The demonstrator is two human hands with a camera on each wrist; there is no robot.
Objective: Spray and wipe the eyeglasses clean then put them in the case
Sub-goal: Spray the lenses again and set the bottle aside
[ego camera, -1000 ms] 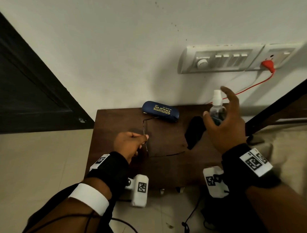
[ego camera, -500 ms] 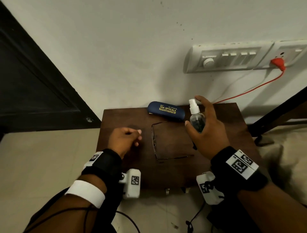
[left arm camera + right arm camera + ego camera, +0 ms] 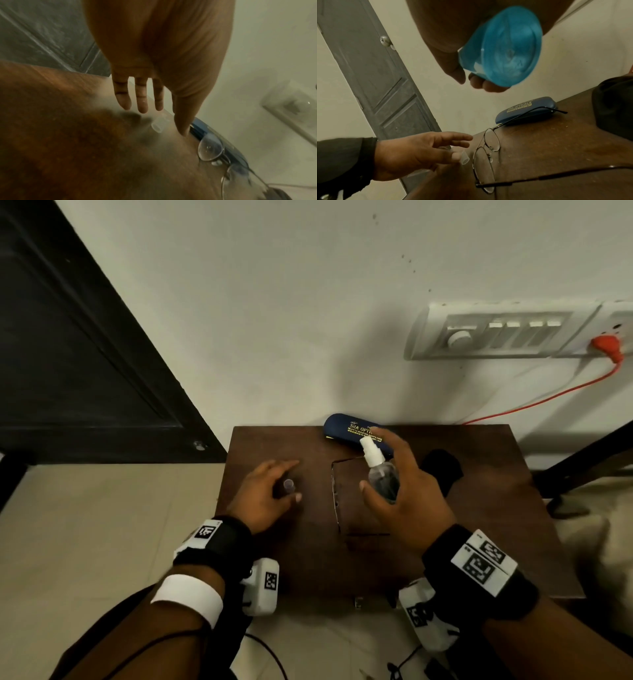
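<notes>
Now | my right hand [image 3: 407, 501] fingers wrapped round bottle [image 3: 382, 474] | left hand [image 3: 267, 498] fingers loose, spread over cap [image 3: 288, 485] | glasses [image 3: 485, 152] unfolded mid-counter, one temple propped on case [image 3: 352, 430] at back edge | I judge them light, thin-wired, fragile; take by bridge, keep off lenses.

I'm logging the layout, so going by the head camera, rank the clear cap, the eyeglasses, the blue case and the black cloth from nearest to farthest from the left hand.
From the left hand:
1. Clear cap, under its fingers.
2. Eyeglasses, just right.
3. Blue case, at the back edge.
4. Black cloth, beyond the right hand.
</notes>
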